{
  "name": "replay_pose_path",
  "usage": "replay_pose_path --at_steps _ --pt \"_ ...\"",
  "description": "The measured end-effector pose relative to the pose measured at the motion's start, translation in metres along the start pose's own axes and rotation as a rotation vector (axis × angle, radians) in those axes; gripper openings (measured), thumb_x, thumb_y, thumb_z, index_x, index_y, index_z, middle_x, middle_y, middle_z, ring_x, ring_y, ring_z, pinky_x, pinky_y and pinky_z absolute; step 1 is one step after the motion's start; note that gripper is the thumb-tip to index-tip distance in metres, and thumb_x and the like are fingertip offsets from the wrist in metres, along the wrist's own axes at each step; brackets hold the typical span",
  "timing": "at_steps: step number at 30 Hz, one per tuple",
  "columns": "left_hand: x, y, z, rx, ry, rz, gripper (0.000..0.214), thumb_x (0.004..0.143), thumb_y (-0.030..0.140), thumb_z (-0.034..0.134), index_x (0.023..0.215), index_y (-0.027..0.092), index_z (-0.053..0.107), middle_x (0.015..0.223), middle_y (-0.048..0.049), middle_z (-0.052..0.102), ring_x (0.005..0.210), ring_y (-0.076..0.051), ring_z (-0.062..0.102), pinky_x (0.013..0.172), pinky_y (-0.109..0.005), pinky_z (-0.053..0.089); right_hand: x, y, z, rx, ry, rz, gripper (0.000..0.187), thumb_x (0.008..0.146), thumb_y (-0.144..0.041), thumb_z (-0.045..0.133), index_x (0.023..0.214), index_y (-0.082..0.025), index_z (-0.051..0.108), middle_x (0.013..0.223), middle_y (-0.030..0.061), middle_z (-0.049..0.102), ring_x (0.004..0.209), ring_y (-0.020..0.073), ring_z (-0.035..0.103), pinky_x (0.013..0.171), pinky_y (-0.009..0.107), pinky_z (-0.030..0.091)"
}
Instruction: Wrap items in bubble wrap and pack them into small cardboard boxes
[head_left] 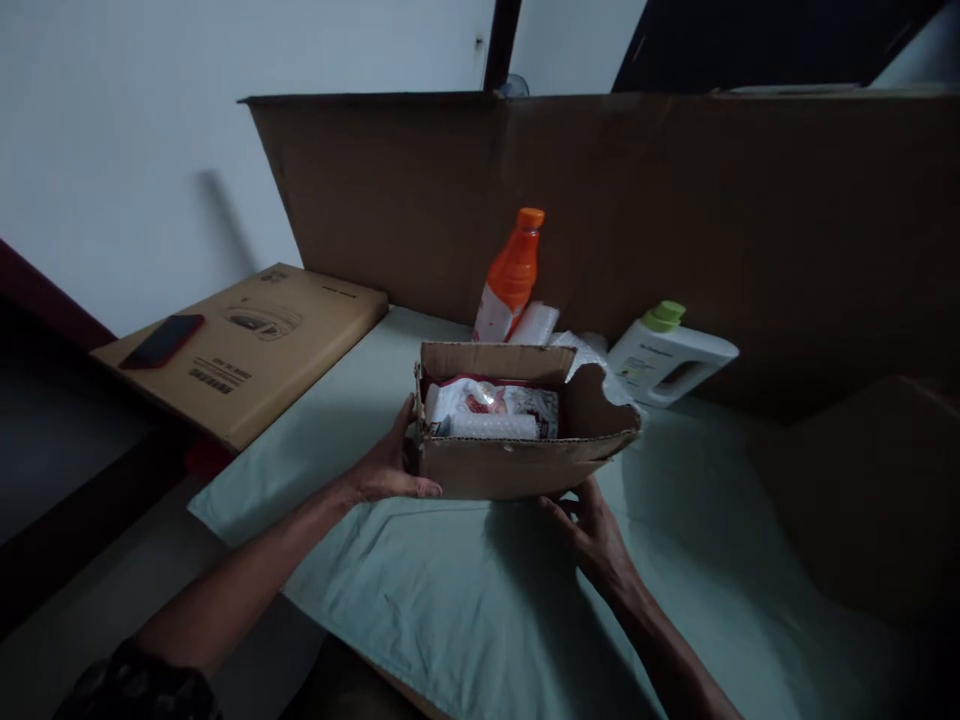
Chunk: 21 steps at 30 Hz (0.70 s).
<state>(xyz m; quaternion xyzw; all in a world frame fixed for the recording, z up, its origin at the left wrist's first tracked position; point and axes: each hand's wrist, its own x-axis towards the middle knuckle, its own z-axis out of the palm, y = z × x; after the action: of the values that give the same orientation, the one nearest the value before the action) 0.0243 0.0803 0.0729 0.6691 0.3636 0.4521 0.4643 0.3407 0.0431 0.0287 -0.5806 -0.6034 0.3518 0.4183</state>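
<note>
Between my two hands is a small open cardboard box (495,472) with a torn, ragged rim at its right end. My left hand (394,465) grips its left end, thumb along the front and fingers around the side. Under the lower right part, my right hand (589,525) holds the box from below, its fingertips partly hidden. Inside lie a white printed packet (491,396) with some red on it and a roll of bubble wrap (495,427) in front of it. The right part of the box's inside shows bare cardboard.
Behind the box stand an orange bottle (514,265), more bubble wrap (536,324) and a white jug with a green cap (667,355). A flat carton (315,310) at left carries a phone (163,341). A pale green cloth (450,590) covers the table; a tall cardboard panel (637,200) borders the back.
</note>
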Motion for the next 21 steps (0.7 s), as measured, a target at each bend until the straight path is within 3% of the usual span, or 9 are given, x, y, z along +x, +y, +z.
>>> replay_pose_path --at_steps 4,9,12,15,17,21 --pt "0.002 0.000 -0.010 -0.101 -0.038 -0.061 0.120 0.059 0.047 0.092 0.158 0.030 0.026 0.152 -0.0169 0.051 0.131 -0.038 0.058 0.107 -0.056 0.052 0.021 -0.007 0.011 0.042 0.007 -0.010 0.057 0.078 -0.055 0.072 0.120 -0.022 0.055 0.115 0.0108 0.068 0.092 0.0244 0.068 0.080 0.040 0.061" --pt "-0.009 -0.015 -0.031 -0.056 0.112 -0.109 0.119 0.059 0.046 0.092 0.156 0.027 0.025 0.142 -0.0177 0.059 0.124 -0.037 0.062 0.100 -0.057 0.055 0.058 -0.022 0.042 0.143 -0.076 -0.078 0.057 0.074 -0.045 0.071 0.123 -0.021 0.054 0.113 0.0088 0.067 0.095 0.0234 0.065 0.082 0.040 0.058" --pt "-0.016 -0.024 -0.052 0.126 0.299 -0.068 0.117 0.057 0.051 0.091 0.152 0.021 0.030 0.135 -0.0196 0.062 0.124 -0.039 0.061 0.101 -0.058 0.054 0.092 -0.037 0.070 0.165 -0.110 -0.142 0.058 0.071 -0.039 0.067 0.123 -0.018 0.053 0.114 0.0091 0.065 0.095 0.0225 0.063 0.083 0.039 0.057" --pt "-0.019 -0.024 -0.085 0.390 0.561 0.014 0.109 0.054 0.054 0.090 0.143 0.018 0.039 0.132 -0.0190 0.061 0.134 -0.041 0.053 0.111 -0.061 0.044 0.133 -0.069 0.108 0.171 -0.161 -0.218 0.062 0.071 -0.036 0.064 0.129 -0.016 0.049 0.117 0.0108 0.065 0.102 0.0243 0.062 0.084 0.038 0.057" --pt "-0.017 -0.017 -0.112 0.517 0.721 0.045 0.099 0.055 0.053 0.089 0.136 0.018 0.044 0.132 -0.0175 0.060 0.137 -0.041 0.049 0.117 -0.060 0.037 0.158 -0.103 0.138 0.163 -0.175 -0.327 0.071 0.073 -0.031 0.061 0.140 -0.016 0.041 0.131 0.0138 0.061 0.116 0.0265 0.059 0.093 0.041 0.055" --pt "-0.001 -0.004 -0.161 0.490 0.884 0.127 0.086 0.067 0.050 0.082 0.137 0.022 0.041 0.140 -0.0113 0.055 0.132 -0.035 0.054 0.112 -0.053 0.045 0.181 -0.172 0.191 0.064 -0.077 -0.679 0.086 0.079 -0.022 0.055 0.156 -0.012 0.020 0.164 0.0179 0.028 0.152 0.0285 0.026 0.120 0.048 0.035"
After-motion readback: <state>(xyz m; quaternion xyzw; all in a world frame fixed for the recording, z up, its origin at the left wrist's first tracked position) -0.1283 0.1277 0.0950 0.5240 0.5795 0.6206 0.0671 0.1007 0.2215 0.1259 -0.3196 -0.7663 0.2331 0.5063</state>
